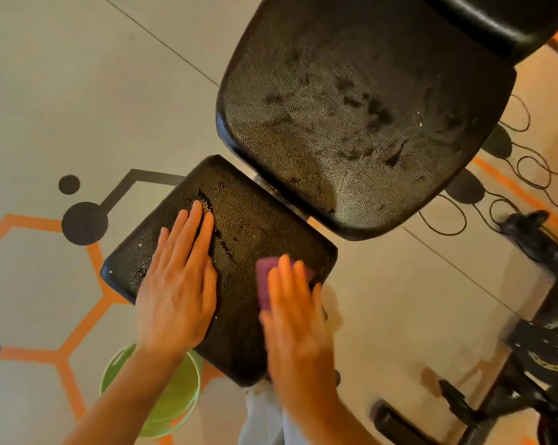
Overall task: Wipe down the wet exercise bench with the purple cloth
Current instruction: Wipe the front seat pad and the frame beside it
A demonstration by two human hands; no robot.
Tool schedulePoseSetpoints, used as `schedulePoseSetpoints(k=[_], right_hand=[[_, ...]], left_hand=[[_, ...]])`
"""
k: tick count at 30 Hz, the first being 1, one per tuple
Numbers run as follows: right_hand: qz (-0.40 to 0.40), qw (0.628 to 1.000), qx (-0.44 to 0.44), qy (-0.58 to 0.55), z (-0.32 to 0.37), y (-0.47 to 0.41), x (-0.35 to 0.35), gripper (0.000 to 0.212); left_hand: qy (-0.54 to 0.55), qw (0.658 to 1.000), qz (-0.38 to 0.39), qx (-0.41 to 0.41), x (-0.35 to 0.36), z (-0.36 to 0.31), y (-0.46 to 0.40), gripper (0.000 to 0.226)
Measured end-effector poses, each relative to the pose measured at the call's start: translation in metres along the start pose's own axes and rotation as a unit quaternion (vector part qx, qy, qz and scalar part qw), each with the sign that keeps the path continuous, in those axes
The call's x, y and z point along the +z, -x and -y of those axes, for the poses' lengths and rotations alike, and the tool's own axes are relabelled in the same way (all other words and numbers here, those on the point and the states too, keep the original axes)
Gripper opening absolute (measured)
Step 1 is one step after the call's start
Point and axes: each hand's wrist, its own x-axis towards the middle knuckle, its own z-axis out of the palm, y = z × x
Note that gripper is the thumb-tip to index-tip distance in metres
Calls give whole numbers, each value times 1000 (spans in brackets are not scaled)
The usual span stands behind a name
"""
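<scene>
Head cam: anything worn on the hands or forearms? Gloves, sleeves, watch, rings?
Nothing visible. The left hand and right hand are bare, with no gloves, and both forearms are uncovered as far as the frame shows. No watch or bands. The right hand is motion-blurred, so rings cannot be ruled out.

- My left hand lies flat, fingers straight, on the black seat pad, which is beaded with droplets.
- My right hand, motion-blurred, presses the purple cloth flat on the pad's right edge.
- Back pad beyond the gap: wet, with smeared streaks.
- Green bucket on the floor under my left forearm.
- Black cables looped on the floor at right.
</scene>
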Motion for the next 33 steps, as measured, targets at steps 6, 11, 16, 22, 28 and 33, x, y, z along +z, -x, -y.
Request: schedulePoseSetpoints(k=[6, 11, 16, 22, 28, 33], right_hand=[[9, 991, 110, -70, -10, -56, -17, 55], [14, 995, 94, -31, -17, -68, -18, 54], [-23, 993, 111, -23, 40, -18, -1, 56], [18, 999, -1, -33, 17, -17, -9, 52], [-21, 993, 117, -1, 64, -26, -3, 52], [27, 1000, 9, -2, 37, -19, -12, 51]], left_hand=[[10, 1000, 2, -1, -1, 1, 1, 58], [-2, 1000, 7, -4, -1, 1, 0, 57], [-3, 1000, 8, 0, 0, 3, 0, 58], [-2, 1000, 6, 21, -1, 6, -1, 57], [-47, 990, 25, 128, -11, 34, -4, 57], [-17, 991, 20, 131, -14, 45, -7, 54]])
